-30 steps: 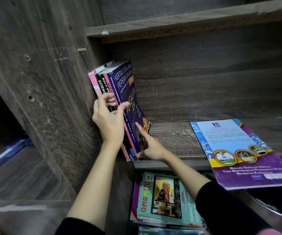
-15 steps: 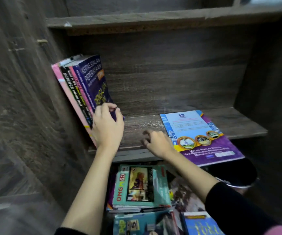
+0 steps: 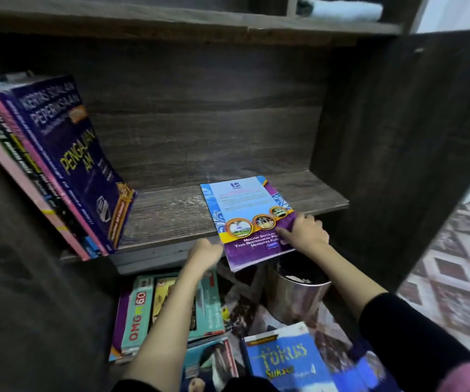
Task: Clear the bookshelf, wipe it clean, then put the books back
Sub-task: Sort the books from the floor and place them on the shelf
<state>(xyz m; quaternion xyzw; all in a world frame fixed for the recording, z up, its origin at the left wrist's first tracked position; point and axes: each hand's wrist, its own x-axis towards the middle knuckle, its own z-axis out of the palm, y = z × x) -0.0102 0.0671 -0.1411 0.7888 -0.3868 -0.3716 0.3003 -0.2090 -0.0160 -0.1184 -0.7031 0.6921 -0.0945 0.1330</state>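
Observation:
A thin purple and blue booklet (image 3: 245,205) lies flat on the dark wooden shelf board (image 3: 169,213), its near end hanging over the front edge. My right hand (image 3: 306,234) holds the booklet's near right corner, thumb on the cover and fingers curled at its edge. Blurred by motion, my left hand (image 3: 204,254) is at the booklet's near left corner; its grip is unclear. A row of books (image 3: 67,165) leans against the shelf's left wall, a dark blue one in front.
Below the shelf lie several loose books, among them a teal one (image 3: 135,315) and a blue one (image 3: 282,360). A shiny metal bin (image 3: 294,298) stands under the booklet. A pale folded cloth (image 3: 341,8) sits on the shelf above. Patterned flooring (image 3: 454,278) is to the right.
My left hand let go of the leaning books and moved right to the booklet. My right hand moved right onto the booklet's near corner. The view has swung right.

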